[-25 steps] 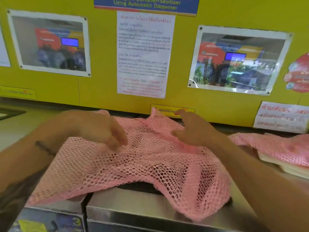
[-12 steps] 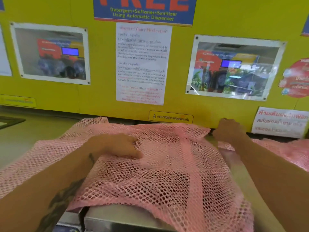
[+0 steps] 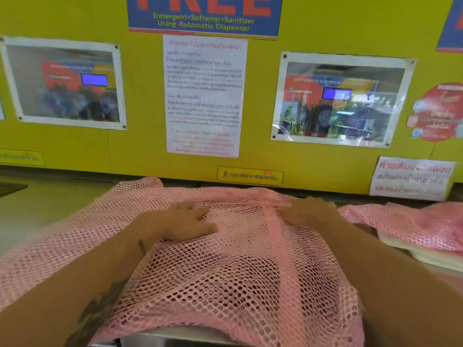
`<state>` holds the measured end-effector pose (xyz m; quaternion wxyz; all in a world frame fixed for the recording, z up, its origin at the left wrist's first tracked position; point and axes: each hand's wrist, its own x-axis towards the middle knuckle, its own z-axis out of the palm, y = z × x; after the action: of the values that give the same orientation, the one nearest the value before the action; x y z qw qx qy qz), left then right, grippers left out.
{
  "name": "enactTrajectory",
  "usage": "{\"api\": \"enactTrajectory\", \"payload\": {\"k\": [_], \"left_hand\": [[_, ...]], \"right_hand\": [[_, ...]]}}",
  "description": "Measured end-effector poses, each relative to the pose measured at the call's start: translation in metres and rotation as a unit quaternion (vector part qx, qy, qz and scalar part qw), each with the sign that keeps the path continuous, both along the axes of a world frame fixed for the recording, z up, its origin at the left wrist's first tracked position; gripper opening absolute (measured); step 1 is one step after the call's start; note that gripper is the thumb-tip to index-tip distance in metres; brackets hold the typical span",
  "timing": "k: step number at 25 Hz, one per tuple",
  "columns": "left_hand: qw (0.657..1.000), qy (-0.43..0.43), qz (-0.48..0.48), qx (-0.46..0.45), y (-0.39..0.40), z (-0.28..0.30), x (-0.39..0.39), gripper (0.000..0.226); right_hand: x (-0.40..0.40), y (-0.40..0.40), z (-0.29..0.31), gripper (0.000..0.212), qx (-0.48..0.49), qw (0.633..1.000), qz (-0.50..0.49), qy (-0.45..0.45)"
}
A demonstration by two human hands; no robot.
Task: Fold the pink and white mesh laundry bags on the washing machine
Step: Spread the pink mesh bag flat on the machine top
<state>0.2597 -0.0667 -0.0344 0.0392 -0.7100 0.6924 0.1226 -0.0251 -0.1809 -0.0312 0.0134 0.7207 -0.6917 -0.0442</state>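
A pink mesh laundry bag (image 3: pixel 225 266) is lying spread out over the top of the washing machine (image 3: pixel 160 340), whose bare metal edge is showing just under the bag's near hem. The bag is reaching back almost to the yellow wall panel (image 3: pixel 140 151), its far edge running just below the small yellow label (image 3: pixel 250 176) stuck low on that panel. The mesh is draping off the machine toward the left and hanging over the near edge.

Both hands are resting on top of the bag, in its far half. The left hand (image 3: pixel 186 221) is lying palm down left of the bag's middle, its fingers (image 3: pixel 204 211) straight and a little spread, pressing flat on the mesh and gripping nothing. The right hand (image 3: pixel 309 212) is lying to the right of the bag's middle, near its far right corner; it is blurred, so whether its fingers are flat or curled into the mesh cannot be told. The 2 hands are apart, with a strip of denser pink fabric running between them.

To the right of the bag, a stack of folded bags (image 3: pixel 413 231) is sitting with a pink mesh one on top and pale cream layers under it. Above the bag, the panel is carrying 2 framed photos, a white instruction sheet (image 3: pixel 204 96) and a blue sign (image 3: pixel 204 16).
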Motion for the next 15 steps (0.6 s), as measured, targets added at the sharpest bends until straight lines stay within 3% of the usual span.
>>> {"api": "enactTrajectory", "payload": {"k": [2, 4, 6, 7, 9, 11, 13, 15], "left_hand": [[0.999, 0.043, -0.015, -0.012, 0.003, 0.002, 0.009, 0.108], [0.998, 0.048, -0.018, -0.030, 0.002, 0.003, 0.013, 0.093], [0.999, 0.023, -0.015, -0.037, -0.004, -0.001, 0.017, 0.093], [0.999, 0.015, -0.015, -0.034, -0.007, -0.003, 0.019, 0.098], [0.999, 0.025, -0.013, -0.029, -0.011, -0.005, 0.022, 0.110], [0.998, 0.039, -0.004, -0.039, -0.015, -0.007, 0.025, 0.114], [0.996, 0.032, 0.017, -0.077, -0.018, -0.010, 0.025, 0.102], [0.990, -0.007, 0.047, -0.136, -0.020, -0.009, 0.020, 0.085]], "right_hand": [[0.000, 0.010, 0.012, 0.069, -0.051, 0.998, -0.010, 0.046], [0.009, 0.028, 0.021, 0.062, -0.083, 0.992, 0.097, -0.021], [0.012, 0.052, 0.026, 0.059, -0.007, 0.963, 0.230, -0.138], [0.009, 0.063, 0.026, 0.058, 0.051, 0.950, 0.268, -0.155], [-0.005, 0.061, 0.016, 0.061, 0.108, 0.953, 0.267, -0.098], [-0.020, 0.046, 0.008, 0.072, 0.079, 0.977, 0.195, -0.040], [-0.029, 0.038, 0.001, 0.076, 0.024, 0.987, 0.157, -0.021], [-0.028, 0.040, -0.002, 0.081, -0.018, 0.980, 0.196, -0.022]]}}
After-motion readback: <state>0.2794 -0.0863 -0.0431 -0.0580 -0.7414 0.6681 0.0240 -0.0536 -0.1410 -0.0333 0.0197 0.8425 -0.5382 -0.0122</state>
